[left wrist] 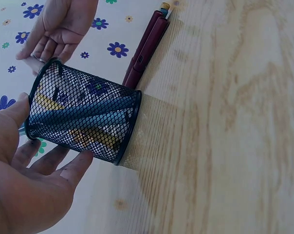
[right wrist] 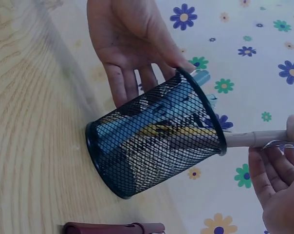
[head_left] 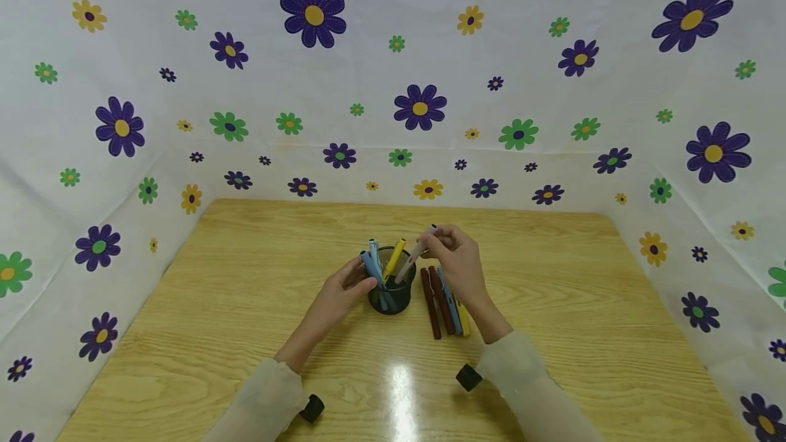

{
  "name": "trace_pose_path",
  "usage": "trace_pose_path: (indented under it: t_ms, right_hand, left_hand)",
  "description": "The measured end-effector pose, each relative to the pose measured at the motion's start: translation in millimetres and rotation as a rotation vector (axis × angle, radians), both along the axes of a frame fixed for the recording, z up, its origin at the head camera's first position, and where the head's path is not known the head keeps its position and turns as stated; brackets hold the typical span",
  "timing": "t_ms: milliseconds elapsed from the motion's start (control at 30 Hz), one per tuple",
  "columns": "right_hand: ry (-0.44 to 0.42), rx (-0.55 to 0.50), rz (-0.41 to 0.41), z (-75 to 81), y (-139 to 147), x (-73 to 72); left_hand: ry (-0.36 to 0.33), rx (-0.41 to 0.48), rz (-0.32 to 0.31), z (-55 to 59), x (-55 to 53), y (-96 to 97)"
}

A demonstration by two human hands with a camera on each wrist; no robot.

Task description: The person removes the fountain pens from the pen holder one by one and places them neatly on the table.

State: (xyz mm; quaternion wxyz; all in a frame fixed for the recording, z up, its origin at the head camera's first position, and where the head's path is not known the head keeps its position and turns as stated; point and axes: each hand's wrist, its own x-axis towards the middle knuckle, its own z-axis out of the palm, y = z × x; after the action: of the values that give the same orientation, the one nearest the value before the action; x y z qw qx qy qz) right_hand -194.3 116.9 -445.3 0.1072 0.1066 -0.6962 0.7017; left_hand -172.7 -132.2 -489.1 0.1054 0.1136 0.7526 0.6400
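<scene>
A black mesh pen cup (head_left: 390,303) stands on the table, with light blue pens (head_left: 372,266) and a yellow pen (head_left: 396,256) leaning in it. My left hand (head_left: 341,290) grips the cup from its left side; in the left wrist view the thumb lies at the rim and the fingers against the mesh. My right hand (head_left: 459,263) pinches a pale grey pen (right wrist: 242,140) by its upper end, clip side showing in the right wrist view. The lower part of that pen is inside the cup, seen through the mesh.
Right of the cup, two dark red pens (head_left: 432,305), a blue pen (head_left: 451,305) and a yellow pen (head_left: 464,320) lie side by side on the wooden table (head_left: 258,258). Flower-printed white cloth (head_left: 368,74) walls the table at the back and both sides.
</scene>
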Motion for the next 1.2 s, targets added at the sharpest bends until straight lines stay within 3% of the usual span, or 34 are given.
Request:
trace_pose_path:
  t_ms: [200,400,733,1200]
  right_hand:
    - [0.068,-0.144,-0.064,10.8,11,4.1]
    - [0.102,-0.21,-0.098,18.6,26,6.0]
    - [0.111,-0.246,-0.148,25.4,52,11.0]
    - [0.082,-0.219,-0.222,26.0,90,21.5]
  left_hand:
    - [-0.005,0.007,0.003,-0.8,1.1,0.1]
    - [-0.003,0.013,0.004,0.2,1.4,-0.1]
    - [-0.004,0.01,-0.008,-2.8,0.1,-1.4]
    - [-0.001,0.007,-0.004,0.0,-0.2,-0.5]
